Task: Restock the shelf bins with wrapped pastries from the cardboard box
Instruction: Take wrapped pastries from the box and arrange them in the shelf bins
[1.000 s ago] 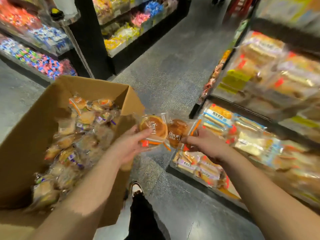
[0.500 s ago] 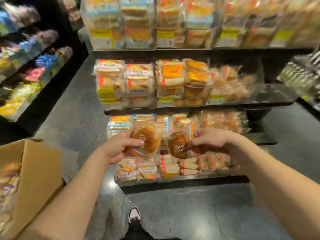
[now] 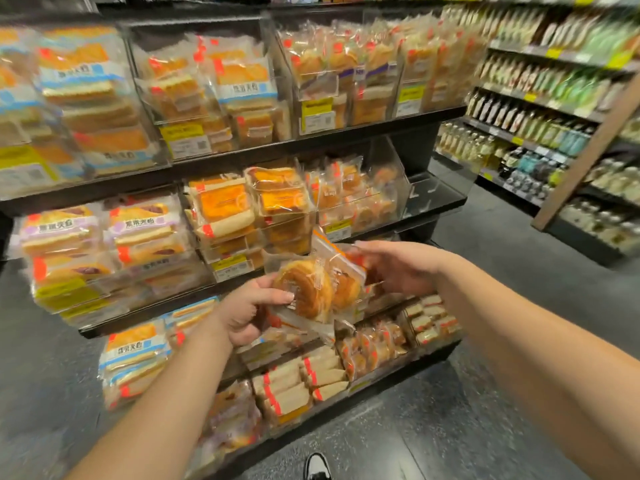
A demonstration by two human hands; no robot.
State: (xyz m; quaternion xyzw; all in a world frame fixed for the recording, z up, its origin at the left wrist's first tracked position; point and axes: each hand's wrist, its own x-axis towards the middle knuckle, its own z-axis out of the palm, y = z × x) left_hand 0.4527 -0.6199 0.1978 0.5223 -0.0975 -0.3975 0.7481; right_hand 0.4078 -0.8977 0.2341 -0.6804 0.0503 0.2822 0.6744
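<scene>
Since half a second ago the view has swung up and to the right, so the cardboard box has dropped out of sight and the shelving fills the picture, while both hands have risen a little with their pastries and drawn them together. Nearest, at the bottom edge, a black-and-white shoe [image 3: 317, 467] stands on the grey speckled floor [image 3: 433, 427]. Above it the left hand [image 3: 247, 311] is closed around the lower left edge of a round wrapped pastry [image 3: 306, 289], thumb on the front of the clear wrapper and the other fingers curled behind. The right hand [image 3: 398, 268] grips a second wrapped pastry [image 3: 346, 282] by its right side, fingers spread along the top of the wrapper; this one sits just behind the first and overlaps it. Both are held in the air in front of the lower shelf bins, touching none of them. Just behind the hands, the lowest bins [image 3: 377, 351] hold small wrapped cakes and sandwich slices standing on edge. On the middle shelf, a clear bin [image 3: 353, 199] contains similar round pastries, with an empty clear bin [image 3: 436, 188] to its right and stacked orange-topped cakes [image 3: 225, 209] to its left. The top shelf [image 3: 311, 136] carries more packed bins with yellow price tags [image 3: 317, 114]. Far right, another aisle of shelves [image 3: 554, 109] holds bottles, blurred.
</scene>
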